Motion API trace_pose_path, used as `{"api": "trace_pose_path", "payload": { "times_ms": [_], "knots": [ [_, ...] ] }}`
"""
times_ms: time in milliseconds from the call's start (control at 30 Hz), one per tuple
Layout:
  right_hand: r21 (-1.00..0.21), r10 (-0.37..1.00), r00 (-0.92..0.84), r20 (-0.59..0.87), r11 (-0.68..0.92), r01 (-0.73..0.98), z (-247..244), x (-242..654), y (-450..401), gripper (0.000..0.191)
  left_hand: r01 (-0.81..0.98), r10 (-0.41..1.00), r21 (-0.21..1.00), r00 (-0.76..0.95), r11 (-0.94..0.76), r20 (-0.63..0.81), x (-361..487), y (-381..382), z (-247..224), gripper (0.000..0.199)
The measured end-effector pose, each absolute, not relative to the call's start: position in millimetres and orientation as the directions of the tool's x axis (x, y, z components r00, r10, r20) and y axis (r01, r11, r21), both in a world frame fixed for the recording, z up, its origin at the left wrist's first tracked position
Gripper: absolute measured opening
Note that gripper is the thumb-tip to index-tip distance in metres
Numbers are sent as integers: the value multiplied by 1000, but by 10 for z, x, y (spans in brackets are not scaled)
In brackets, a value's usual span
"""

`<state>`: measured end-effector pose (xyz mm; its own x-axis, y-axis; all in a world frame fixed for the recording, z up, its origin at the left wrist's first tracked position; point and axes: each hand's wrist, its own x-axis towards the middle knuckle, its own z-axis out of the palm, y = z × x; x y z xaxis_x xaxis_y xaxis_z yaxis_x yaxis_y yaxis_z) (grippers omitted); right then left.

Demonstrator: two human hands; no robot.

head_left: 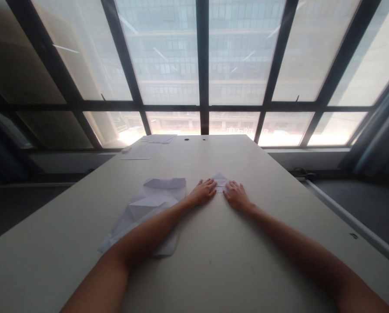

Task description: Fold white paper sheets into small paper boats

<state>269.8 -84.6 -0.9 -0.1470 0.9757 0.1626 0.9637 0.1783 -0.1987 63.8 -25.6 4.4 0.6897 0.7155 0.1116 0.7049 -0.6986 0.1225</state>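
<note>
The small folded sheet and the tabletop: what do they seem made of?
Small folded sheet: probably matte white paper, as its thin flaps and straight crease suggest.
Tabletop: pale, smooth, satin; perhaps laminate, though its even surface could also be paint.

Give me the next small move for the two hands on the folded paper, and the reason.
I'd likely slide the left hand and right hand outward along the folded paper, pressing it flatter: they rest at its opposite sides, and a dark line crossing it between them looks like a fold edge that may not lie fully flat.
</note>
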Motion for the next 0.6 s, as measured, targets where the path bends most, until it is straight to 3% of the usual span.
{"api": "trace_pose_path", "payload": {
  "times_ms": [600],
  "knots": [
    [-184,947,-163,279,219,958,71,2791,-839,45,643,659,161,695,-748,287,645,-228,68,45]
  ]
}}
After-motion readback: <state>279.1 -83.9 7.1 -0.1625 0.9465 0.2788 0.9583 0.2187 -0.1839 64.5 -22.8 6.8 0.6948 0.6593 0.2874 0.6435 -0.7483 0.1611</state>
